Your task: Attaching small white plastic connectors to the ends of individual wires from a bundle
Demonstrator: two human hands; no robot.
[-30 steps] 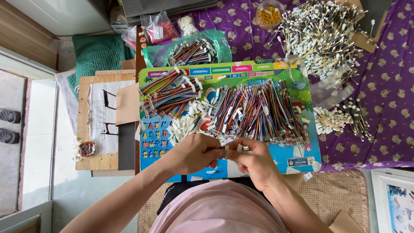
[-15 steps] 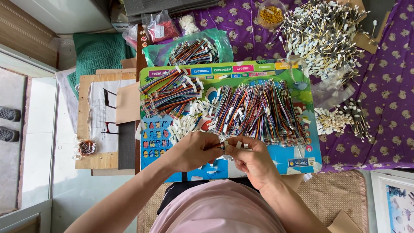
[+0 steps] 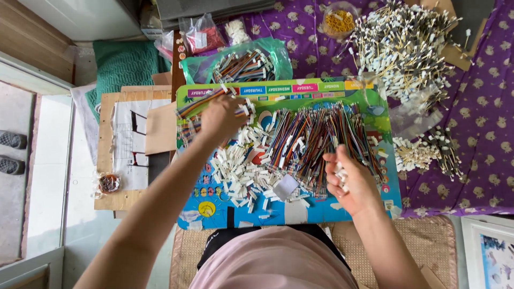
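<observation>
Over a brightly printed children's board (image 3: 321,85) laid across the lap, a person sorts bundles of thin multicoloured wires fitted with small white plastic connectors. The left hand (image 3: 222,118) reaches to the far left corner of the board, its fingers curled down onto a bundle of rainbow ribbon wires (image 3: 201,103); whether they actually grip it cannot be told from above. The right hand (image 3: 350,179) hovers nearer the body at the right side of the board, fingers bent together around a few small white connectors (image 3: 339,174) held in the palm. Between the two hands lie a broad heap of coloured wires (image 3: 316,139) and a scatter of loose white connectors (image 3: 241,171). Beyond the board, a green plastic bag (image 3: 276,51) holds more ribbon wires, and a large pile of white-tipped wires (image 3: 401,48) rests on a purple patterned cloth (image 3: 482,118). A small tub of yellow rubber bands (image 3: 340,20) stands on the cloth just beside that pile.
</observation>
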